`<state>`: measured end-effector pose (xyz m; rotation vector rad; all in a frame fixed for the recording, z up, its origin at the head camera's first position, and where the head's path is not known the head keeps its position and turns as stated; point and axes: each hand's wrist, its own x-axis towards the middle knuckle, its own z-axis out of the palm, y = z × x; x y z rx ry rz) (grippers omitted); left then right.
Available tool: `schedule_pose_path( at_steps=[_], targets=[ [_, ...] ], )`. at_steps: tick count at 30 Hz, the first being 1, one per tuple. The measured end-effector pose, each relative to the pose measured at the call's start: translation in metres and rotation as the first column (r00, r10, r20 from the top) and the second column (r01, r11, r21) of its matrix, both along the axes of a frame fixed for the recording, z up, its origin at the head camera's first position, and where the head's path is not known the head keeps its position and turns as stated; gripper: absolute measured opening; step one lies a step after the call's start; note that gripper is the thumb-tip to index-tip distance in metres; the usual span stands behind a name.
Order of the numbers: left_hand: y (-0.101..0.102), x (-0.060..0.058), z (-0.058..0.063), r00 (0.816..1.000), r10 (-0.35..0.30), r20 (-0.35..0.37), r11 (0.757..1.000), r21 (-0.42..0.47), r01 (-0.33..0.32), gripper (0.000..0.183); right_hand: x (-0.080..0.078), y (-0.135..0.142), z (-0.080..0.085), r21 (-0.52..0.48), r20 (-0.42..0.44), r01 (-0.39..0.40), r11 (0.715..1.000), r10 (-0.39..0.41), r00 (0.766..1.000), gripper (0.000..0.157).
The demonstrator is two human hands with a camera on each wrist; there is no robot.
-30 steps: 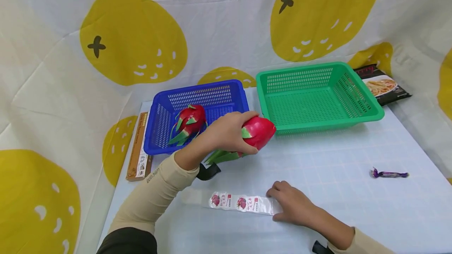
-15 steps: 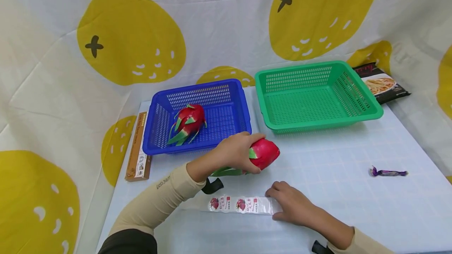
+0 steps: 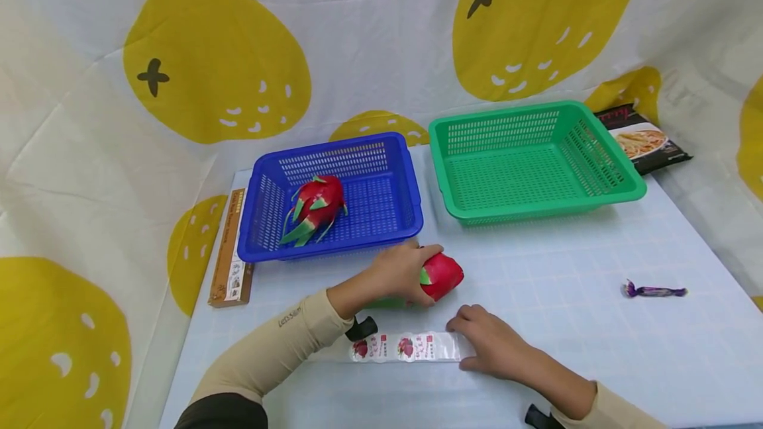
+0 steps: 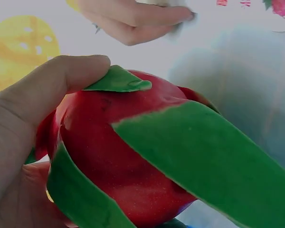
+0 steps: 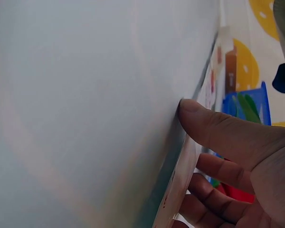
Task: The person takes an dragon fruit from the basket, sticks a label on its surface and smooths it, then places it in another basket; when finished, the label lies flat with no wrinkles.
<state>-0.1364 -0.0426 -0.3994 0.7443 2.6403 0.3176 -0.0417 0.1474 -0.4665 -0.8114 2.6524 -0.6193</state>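
My left hand (image 3: 399,273) grips a red dragon fruit (image 3: 442,277) with green scales, low over the table just in front of the blue basket. The left wrist view shows the thumb across the top of that dragon fruit (image 4: 128,156); its other fingers are mostly hidden behind it. Below lies a strip of labels (image 3: 393,347) printed with small dragon fruit pictures. My right hand (image 3: 491,343) holds the strip's right end, thumb at the near edge and fingers at the far one. A second dragon fruit (image 3: 318,204) lies inside the blue basket (image 3: 330,250).
Right of the blue basket stands a green basket (image 3: 548,207). A black food packet (image 3: 640,141) leans behind its right side. A brown box (image 3: 229,270) lies at the table's left edge. A purple wrapped candy (image 3: 654,290) is on the right of the table (image 3: 566,257).
My left hand has brought the dragon fruit down and toward me, from beside the blue basket's rim to just beyond the label strip. The right hand has stayed in place on the strip.
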Motion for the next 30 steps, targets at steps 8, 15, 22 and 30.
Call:
schedule_pose_path(
  at_steps=[8,15,22,30],
  targets=[
    [0.003,0.000,-0.009,0.999,0.036,-0.001,0.999,-0.035,-0.036,0.086,-0.001,0.001,-0.001,-0.004,-0.014,0.000,1.000,0.000,1.000,0.050],
    [0.003,-0.001,-0.014,0.999,0.036,-0.003,0.998,-0.045,-0.036,0.087,-0.001,0.000,-0.001,-0.006,-0.008,-0.003,1.000,0.003,1.000,0.049],
    [0.002,-0.002,-0.018,0.999,0.037,0.016,0.999,-0.028,-0.036,0.088,-0.001,0.000,-0.001,-0.004,-0.004,-0.002,1.000,0.002,1.000,0.049],
    [-0.002,-0.004,-0.019,0.999,0.018,0.035,1.000,0.003,-0.018,0.089,-0.002,0.001,-0.002,-0.008,0.005,0.000,1.000,0.001,1.000,0.050]
  ],
)
